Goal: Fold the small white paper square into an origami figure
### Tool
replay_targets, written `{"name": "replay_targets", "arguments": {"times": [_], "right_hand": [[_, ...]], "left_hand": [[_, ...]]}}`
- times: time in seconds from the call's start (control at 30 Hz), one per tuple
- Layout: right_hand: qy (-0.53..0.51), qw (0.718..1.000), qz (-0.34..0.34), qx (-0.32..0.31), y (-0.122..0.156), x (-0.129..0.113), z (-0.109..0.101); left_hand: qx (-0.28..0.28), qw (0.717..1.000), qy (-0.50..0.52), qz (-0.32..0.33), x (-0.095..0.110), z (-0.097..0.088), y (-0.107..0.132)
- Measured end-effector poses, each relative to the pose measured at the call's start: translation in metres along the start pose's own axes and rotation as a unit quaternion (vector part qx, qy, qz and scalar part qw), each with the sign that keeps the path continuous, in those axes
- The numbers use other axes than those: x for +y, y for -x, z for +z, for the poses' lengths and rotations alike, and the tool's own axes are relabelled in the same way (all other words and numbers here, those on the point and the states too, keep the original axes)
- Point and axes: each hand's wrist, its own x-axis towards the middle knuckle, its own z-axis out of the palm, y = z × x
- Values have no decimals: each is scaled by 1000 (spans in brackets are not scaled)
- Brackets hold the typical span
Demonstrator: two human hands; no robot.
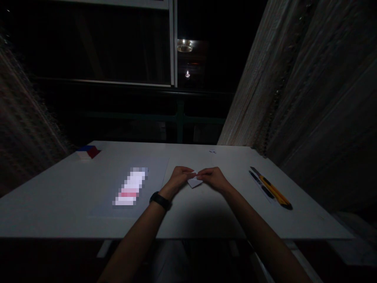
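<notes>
A small folded piece of white paper [194, 182] is held between both hands above the middle of the table. My left hand [178, 177] pinches its left side, with a dark watch or band on the wrist. From the other side, the fingers of my right hand [214, 177] are closed on the paper near its upper edge. One pointed corner of the paper hangs toward me. The fingertips partly cover its top, so the finer folds there are hard to make out.
On the white table [203, 224], a lit, blurred-out screen [131, 186] rests on a large paper sheet [101, 210] at left. A blue, red and white block [87, 151] sits far left. A yellow utility knife [272, 188] and a pen [260, 184] lie right.
</notes>
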Motion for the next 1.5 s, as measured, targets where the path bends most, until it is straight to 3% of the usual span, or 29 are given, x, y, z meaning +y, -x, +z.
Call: {"name": "replay_targets", "arguments": {"times": [0.33,0.5,0.77,1.13,1.5], "right_hand": [[5,998,19,61,-1,-2,3],[-26,996,33,78,-2,2,4],[-53,998,20,32,-1,0,0],[-104,992,50,41,-1,3,0],[-81,993,67,47,0,0,2]], "left_hand": [[-3,999,40,-17,-4,2,-2],[-32,998,61,-15,-3,1,-1],[-55,992,85,-72,4,-2,1],[-42,995,79,-46,1,-1,0],[-36,996,80,-33,-3,0,-1]]}}
